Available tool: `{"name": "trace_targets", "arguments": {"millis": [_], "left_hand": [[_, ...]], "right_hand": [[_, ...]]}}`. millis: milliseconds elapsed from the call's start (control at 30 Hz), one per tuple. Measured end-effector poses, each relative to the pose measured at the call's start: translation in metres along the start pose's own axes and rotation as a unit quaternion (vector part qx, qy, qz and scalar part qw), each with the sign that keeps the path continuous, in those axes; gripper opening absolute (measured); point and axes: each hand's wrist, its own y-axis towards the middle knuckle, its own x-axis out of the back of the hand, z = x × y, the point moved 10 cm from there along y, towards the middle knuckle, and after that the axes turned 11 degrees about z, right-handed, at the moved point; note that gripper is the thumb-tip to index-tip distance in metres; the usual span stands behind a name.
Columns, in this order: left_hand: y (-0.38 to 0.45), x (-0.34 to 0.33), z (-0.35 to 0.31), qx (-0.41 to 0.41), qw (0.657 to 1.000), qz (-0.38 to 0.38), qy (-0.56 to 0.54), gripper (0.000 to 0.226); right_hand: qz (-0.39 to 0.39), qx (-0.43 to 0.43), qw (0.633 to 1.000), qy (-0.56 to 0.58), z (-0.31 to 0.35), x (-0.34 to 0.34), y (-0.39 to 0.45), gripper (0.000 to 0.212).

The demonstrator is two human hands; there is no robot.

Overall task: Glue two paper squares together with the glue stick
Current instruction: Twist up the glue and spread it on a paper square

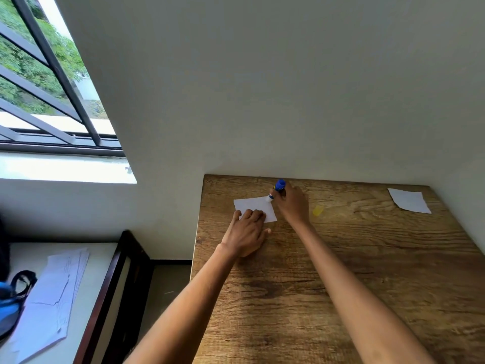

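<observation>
A white paper square lies near the far left of the wooden table. My left hand lies flat with its fingertips pressing on the square's near edge. My right hand grips a blue glue stick, tilted, with its white tip touching the square's far right corner. A second white paper square lies at the table's far right corner. The yellow cap rests on the table just right of my right hand.
The table's back edge meets a white wall. To the left stands a lower white surface with loose papers and a blue and black bag. A barred window is at upper left.
</observation>
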Motion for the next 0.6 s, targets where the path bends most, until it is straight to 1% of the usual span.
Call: {"name": "trace_targets", "arguments": {"millis": [300,500,533,600], "left_hand": [[0.003,-0.003,0.001,0.004,1.0,-0.004,0.0,0.056],[0.004,-0.004,0.002,0.006,1.0,-0.002,0.006,0.056],[0.004,-0.004,0.002,0.007,1.0,0.001,0.007,0.056],[0.004,-0.002,0.001,0.008,1.0,0.004,0.01,0.056]], "right_hand": [[0.029,0.004,1.0,0.003,-0.012,0.0,-0.025,0.031],[0.017,0.005,1.0,-0.002,-0.015,0.004,-0.039,0.025],[0.011,0.004,1.0,0.013,-0.016,0.006,-0.041,0.023],[-0.012,-0.011,0.996,0.086,-0.022,0.012,-0.044,0.02]]}}
